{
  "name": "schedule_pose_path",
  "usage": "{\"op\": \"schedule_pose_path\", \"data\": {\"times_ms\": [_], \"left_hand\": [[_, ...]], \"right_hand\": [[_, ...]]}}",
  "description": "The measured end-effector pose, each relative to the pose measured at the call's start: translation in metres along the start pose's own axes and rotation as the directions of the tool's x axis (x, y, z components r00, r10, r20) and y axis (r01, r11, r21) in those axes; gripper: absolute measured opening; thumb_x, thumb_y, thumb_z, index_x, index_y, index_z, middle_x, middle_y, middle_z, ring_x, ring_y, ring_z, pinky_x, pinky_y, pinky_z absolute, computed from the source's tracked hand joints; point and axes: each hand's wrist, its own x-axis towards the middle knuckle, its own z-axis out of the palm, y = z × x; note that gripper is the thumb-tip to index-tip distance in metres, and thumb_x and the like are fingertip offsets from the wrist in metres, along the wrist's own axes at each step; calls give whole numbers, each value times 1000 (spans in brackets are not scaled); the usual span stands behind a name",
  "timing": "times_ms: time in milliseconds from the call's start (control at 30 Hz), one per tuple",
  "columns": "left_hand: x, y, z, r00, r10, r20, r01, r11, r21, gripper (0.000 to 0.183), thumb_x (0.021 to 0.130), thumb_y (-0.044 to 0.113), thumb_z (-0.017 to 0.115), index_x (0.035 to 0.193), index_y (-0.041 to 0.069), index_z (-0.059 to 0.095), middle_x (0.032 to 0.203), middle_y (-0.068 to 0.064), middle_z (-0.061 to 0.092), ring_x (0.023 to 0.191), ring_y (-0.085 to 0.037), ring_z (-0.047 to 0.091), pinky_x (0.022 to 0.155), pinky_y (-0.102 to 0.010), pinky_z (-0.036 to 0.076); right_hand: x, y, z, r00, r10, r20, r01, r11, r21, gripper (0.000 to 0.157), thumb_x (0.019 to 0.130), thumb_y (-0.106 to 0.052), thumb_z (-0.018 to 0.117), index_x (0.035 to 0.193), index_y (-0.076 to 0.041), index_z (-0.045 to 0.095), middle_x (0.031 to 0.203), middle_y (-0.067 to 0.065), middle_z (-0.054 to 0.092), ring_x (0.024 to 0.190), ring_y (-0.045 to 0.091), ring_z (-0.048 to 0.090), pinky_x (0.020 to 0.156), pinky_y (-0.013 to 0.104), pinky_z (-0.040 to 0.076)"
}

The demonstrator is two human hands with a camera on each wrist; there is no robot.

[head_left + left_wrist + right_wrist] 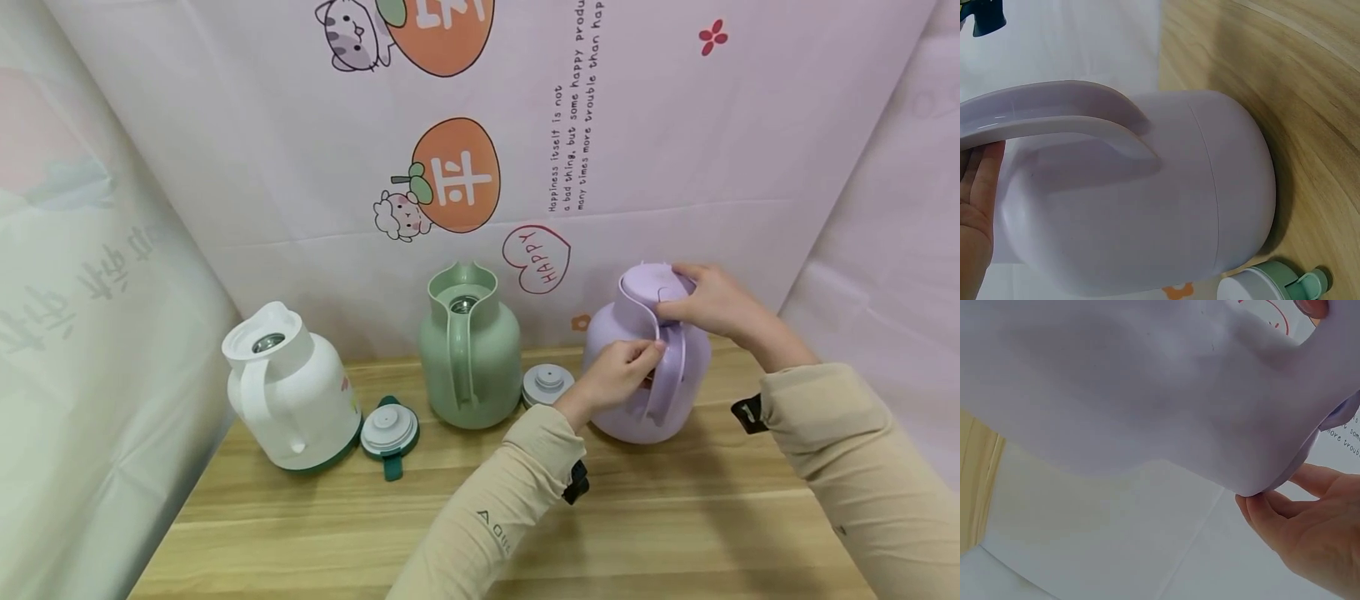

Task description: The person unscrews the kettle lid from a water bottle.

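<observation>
A lavender thermos jug stands upright on the right side of the table, its lid seated in the mouth. My left hand grips the upper part of the jug's handle, fingers passing behind it. On the lid, my right hand has its thumb near the handle side and its fingers over the far edge. From the right wrist, the fingertips of that hand show right at the jug's rim. The lid's top is mostly out of sight there.
A green thermos jug stands lidless mid-table, with a grey-and-green lid to its right. Farther left is a lidless white jug, and its green-edged lid lies beside it. A printed cloth hangs close behind.
</observation>
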Motion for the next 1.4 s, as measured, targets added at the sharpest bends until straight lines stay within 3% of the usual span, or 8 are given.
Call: {"op": "schedule_pose_path", "data": {"times_ms": [467,767,867,1000,1100,1233,1400], "left_hand": [[0,0,1,1000,3,5,-3,1000,13,42,104,31,36,104,2,66,101,-14,71,83,-10,70,69,-9,52],[1,-1,1,1000,2,4,-2,1000,-9,41,104,31,38,105,1,67,101,-14,72,83,-9,70,69,-10,52],[0,-1,2,1000,-10,3,10,1000,-24,41,104,30,38,106,1,67,102,-15,72,83,-10,70,69,-10,53],[-1,1,3,999,-37,7,37,998,-44,41,104,32,39,108,2,67,103,-15,72,83,-11,70,68,-11,53],[-2,1,3,998,-57,8,58,997,-60,41,103,33,39,111,2,67,105,-15,71,83,-11,70,68,-11,53],[-4,1,1,997,-74,3,74,995,-65,41,103,33,40,113,3,66,107,-15,71,84,-11,70,68,-11,53],[-5,1,-2,997,-83,1,83,995,-52,41,103,33,40,111,3,67,109,-14,71,86,-11,70,69,-12,53]], "right_hand": [[-1,1,-1,1000,-26,17,25,998,59,83,83,-19,58,145,15,17,147,40,23,126,43,34,106,58,33],[3,14,-8,994,-68,82,60,994,93,79,83,-15,56,148,9,18,147,37,27,124,40,39,102,53,37],[6,20,-12,991,-78,104,66,992,112,77,83,-13,55,149,6,19,146,36,30,124,39,39,100,47,39],[8,27,-17,988,-71,138,48,986,161,77,82,-10,53,151,0,20,148,33,31,126,34,38,93,30,38],[7,29,-20,982,-82,170,46,978,201,77,83,-8,52,151,0,17,150,35,24,131,39,31,101,41,38],[3,28,-21,981,-77,177,43,981,190,78,89,-17,57,151,2,13,151,37,16,137,53,19,108,69,22],[0,27,-18,991,-40,125,26,994,109,85,90,-30,64,149,6,16,144,38,28,131,52,31,104,67,31]]}}
